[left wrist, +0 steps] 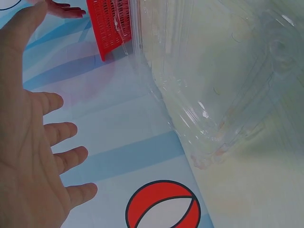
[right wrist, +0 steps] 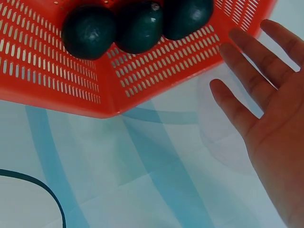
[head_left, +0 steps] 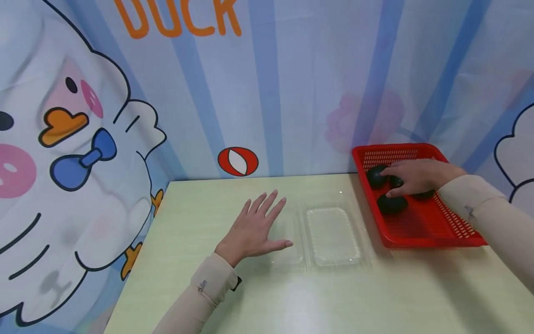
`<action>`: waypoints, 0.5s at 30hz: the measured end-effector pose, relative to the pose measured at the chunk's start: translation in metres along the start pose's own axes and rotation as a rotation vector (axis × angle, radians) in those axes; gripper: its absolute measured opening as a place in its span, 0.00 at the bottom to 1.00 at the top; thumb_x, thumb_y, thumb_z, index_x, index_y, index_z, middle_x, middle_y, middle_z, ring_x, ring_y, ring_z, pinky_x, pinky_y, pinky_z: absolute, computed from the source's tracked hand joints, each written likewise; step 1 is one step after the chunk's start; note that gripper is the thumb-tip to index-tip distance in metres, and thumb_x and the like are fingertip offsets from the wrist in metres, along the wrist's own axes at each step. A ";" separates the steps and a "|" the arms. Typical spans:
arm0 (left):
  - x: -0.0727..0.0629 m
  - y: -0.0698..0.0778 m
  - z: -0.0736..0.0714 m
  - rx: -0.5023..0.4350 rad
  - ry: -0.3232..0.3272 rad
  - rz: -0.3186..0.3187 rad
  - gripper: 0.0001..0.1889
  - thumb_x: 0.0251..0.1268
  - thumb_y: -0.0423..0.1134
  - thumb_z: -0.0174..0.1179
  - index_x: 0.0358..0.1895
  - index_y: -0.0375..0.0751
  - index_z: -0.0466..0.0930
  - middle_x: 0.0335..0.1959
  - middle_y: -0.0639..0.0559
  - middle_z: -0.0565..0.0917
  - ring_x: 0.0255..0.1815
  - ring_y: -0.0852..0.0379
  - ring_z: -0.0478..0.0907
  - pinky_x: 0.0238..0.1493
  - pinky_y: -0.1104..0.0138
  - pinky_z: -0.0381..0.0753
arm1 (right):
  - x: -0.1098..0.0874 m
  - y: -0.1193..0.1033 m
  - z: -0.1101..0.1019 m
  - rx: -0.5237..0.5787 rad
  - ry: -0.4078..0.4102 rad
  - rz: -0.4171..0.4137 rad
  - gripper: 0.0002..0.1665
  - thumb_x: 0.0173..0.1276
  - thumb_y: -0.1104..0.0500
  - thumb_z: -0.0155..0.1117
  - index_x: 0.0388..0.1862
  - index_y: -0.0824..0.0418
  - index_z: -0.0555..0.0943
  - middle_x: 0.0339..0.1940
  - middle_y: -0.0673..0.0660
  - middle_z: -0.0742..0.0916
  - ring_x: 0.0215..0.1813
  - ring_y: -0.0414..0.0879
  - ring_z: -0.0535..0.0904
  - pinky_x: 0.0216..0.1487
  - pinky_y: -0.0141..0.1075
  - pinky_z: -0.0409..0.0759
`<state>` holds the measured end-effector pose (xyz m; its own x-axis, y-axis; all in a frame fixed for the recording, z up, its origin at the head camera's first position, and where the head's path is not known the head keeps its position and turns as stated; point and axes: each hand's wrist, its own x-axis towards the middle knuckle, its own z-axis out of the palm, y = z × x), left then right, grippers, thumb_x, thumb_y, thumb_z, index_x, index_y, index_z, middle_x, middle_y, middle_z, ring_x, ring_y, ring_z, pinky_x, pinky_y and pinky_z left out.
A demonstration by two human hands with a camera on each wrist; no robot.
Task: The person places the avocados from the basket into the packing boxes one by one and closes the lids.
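My left hand (head_left: 252, 232), fingers spread and straight, hovers over the left part of a clear plastic clamshell box (head_left: 333, 236) lying opened out on the table. In the left wrist view the box's transparent wall (left wrist: 204, 85) stands to the right of that hand, apart from its fingers. At the right, my right hand (head_left: 415, 176) reaches over a red perforated basket (head_left: 438, 227) with its fingers extended and parted. Several dark green avocados lie inside; one avocado (head_left: 392, 205) sits below the thumb. The right wrist view shows a round-looking avocado (right wrist: 89, 32) and a stemmed avocado (right wrist: 139, 28) against the basket wall.
A pale table (head_left: 187, 269) carries the box and the basket. Behind it hangs a blue striped cloth (head_left: 300, 93) with a large printed duck (head_left: 104, 208) on the left. The basket stands at the table's back right, close to the cloth.
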<state>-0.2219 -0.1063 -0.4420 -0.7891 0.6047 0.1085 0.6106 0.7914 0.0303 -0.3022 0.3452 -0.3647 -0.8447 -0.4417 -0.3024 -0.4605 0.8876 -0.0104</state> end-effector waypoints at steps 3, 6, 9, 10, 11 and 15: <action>-0.001 -0.001 0.001 0.002 0.000 -0.001 0.53 0.62 0.79 0.46 0.84 0.56 0.44 0.85 0.49 0.47 0.83 0.44 0.49 0.77 0.40 0.53 | 0.004 0.000 0.003 0.011 -0.047 0.002 0.49 0.60 0.30 0.68 0.71 0.58 0.75 0.69 0.72 0.76 0.69 0.70 0.70 0.62 0.71 0.69; -0.001 -0.001 0.001 -0.001 0.006 0.001 0.53 0.62 0.79 0.46 0.84 0.55 0.45 0.85 0.50 0.47 0.83 0.43 0.50 0.77 0.40 0.53 | 0.007 0.000 0.006 0.011 -0.084 0.003 0.49 0.59 0.31 0.70 0.71 0.59 0.75 0.69 0.72 0.76 0.68 0.69 0.72 0.60 0.71 0.70; -0.002 -0.002 0.002 -0.002 0.007 0.001 0.53 0.62 0.79 0.46 0.84 0.55 0.46 0.85 0.50 0.47 0.82 0.43 0.50 0.76 0.39 0.54 | 0.010 0.000 0.011 0.015 -0.107 0.012 0.51 0.57 0.31 0.71 0.71 0.59 0.74 0.68 0.71 0.77 0.66 0.66 0.74 0.59 0.71 0.72; -0.002 -0.002 0.002 -0.001 0.005 0.000 0.53 0.62 0.79 0.46 0.84 0.55 0.46 0.85 0.51 0.46 0.82 0.43 0.50 0.76 0.39 0.54 | 0.011 0.000 0.012 0.013 -0.111 0.017 0.51 0.56 0.31 0.72 0.71 0.59 0.74 0.68 0.71 0.77 0.65 0.66 0.74 0.58 0.71 0.73; -0.002 -0.002 0.003 0.000 0.002 -0.001 0.53 0.62 0.79 0.46 0.84 0.55 0.45 0.85 0.51 0.46 0.83 0.44 0.50 0.76 0.39 0.54 | 0.012 0.000 0.014 0.014 -0.114 0.019 0.51 0.56 0.31 0.72 0.72 0.58 0.74 0.68 0.70 0.77 0.65 0.65 0.74 0.58 0.70 0.73; -0.001 -0.002 0.004 -0.004 -0.004 0.002 0.53 0.62 0.79 0.46 0.84 0.56 0.45 0.85 0.50 0.46 0.83 0.43 0.49 0.76 0.39 0.54 | 0.015 0.001 0.022 0.014 -0.121 0.020 0.51 0.56 0.31 0.72 0.73 0.57 0.73 0.69 0.70 0.77 0.66 0.66 0.73 0.59 0.70 0.72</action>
<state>-0.2223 -0.1078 -0.4457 -0.7880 0.6067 0.1045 0.6125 0.7898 0.0338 -0.3094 0.3421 -0.3899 -0.8144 -0.4056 -0.4150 -0.4391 0.8983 -0.0162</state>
